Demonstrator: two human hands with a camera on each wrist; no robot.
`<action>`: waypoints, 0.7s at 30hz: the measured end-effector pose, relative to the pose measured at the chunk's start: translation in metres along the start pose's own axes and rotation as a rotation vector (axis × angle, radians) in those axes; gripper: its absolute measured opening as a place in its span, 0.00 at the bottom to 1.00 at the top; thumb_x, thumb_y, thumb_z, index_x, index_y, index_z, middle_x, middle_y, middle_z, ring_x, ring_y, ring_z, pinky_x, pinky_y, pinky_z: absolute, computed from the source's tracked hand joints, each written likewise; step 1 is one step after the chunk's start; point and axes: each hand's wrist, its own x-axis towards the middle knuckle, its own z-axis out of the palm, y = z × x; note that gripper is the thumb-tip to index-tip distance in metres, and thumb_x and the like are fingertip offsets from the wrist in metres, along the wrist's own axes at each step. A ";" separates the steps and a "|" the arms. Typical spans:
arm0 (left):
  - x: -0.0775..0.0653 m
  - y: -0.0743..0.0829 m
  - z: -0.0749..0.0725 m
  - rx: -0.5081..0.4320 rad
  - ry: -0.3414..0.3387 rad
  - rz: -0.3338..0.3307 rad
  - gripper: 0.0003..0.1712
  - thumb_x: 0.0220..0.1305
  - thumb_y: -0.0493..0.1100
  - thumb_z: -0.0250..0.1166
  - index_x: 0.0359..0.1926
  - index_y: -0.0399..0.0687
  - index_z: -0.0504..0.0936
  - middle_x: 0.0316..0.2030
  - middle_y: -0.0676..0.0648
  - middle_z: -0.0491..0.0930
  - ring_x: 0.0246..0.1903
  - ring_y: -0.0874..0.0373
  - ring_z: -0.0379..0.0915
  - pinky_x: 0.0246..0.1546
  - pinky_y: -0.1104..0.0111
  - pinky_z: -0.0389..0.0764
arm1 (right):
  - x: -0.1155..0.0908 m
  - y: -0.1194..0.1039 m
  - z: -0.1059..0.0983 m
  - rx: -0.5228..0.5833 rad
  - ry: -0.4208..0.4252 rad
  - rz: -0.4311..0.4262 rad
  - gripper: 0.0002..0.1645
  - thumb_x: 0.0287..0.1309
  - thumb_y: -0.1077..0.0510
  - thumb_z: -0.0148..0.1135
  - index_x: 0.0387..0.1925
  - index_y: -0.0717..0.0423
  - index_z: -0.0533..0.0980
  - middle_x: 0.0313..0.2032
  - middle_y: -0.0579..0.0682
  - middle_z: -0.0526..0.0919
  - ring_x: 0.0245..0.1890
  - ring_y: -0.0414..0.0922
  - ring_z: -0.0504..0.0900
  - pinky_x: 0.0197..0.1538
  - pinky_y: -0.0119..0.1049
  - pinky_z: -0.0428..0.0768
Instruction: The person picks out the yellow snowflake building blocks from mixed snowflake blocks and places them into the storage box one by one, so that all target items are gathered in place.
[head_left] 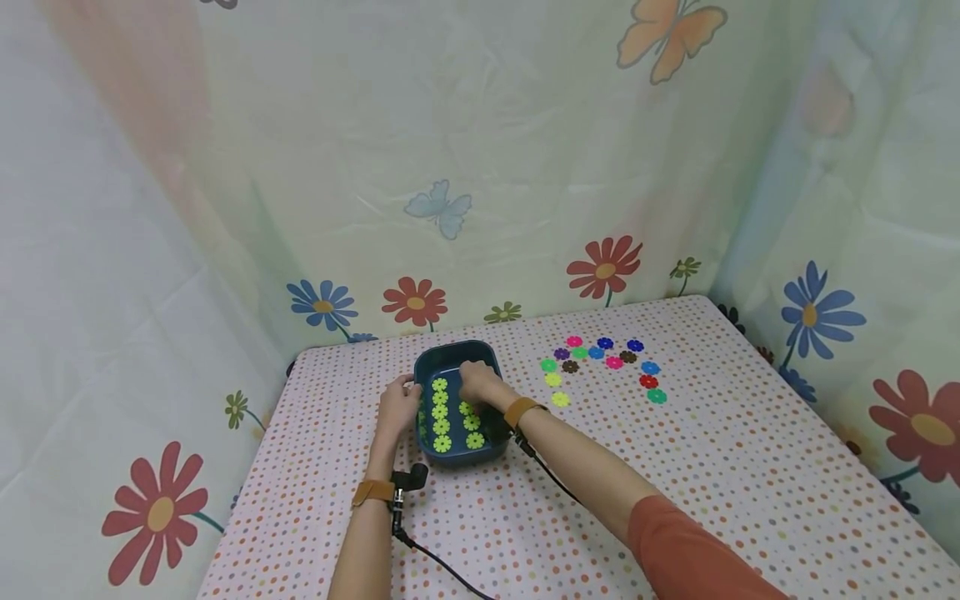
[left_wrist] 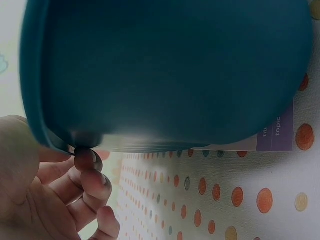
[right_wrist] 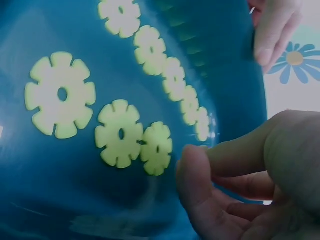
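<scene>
A dark blue plastic tub (head_left: 461, 458) stands on the table, holding yellow-green flower-shaped discs in two rows. The longer row (head_left: 441, 411) runs down the left side; a shorter row (right_wrist: 119, 134) of 3 lies beside it. My left hand (head_left: 399, 407) grips the tub's left rim, its fingertips (left_wrist: 87, 160) curled at the edge in the left wrist view. Inside the tub, my right hand (head_left: 482, 386) is at the far end of the shorter row. Its thumb and index finger pinch a pale, thin disc edge, mostly hidden by the fingers (right_wrist: 195, 172).
Right of the tub, loose flower-shaped discs in several colours lie scattered, including yellow (head_left: 560, 400), red (head_left: 648, 382) and blue (head_left: 635, 345). A purple-edged printed sheet (left_wrist: 276, 131) shows beside the tub's base. A cable (head_left: 450, 568) trails from the left wrist over the dotted tablecloth (head_left: 720, 467).
</scene>
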 end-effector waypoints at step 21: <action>0.000 -0.002 0.000 -0.001 -0.014 0.011 0.25 0.77 0.43 0.54 0.68 0.37 0.72 0.36 0.37 0.82 0.24 0.54 0.71 0.26 0.64 0.69 | -0.034 0.021 -0.048 0.181 0.193 -0.234 0.08 0.67 0.64 0.61 0.39 0.64 0.84 0.31 0.52 0.83 0.22 0.42 0.83 0.28 0.33 0.82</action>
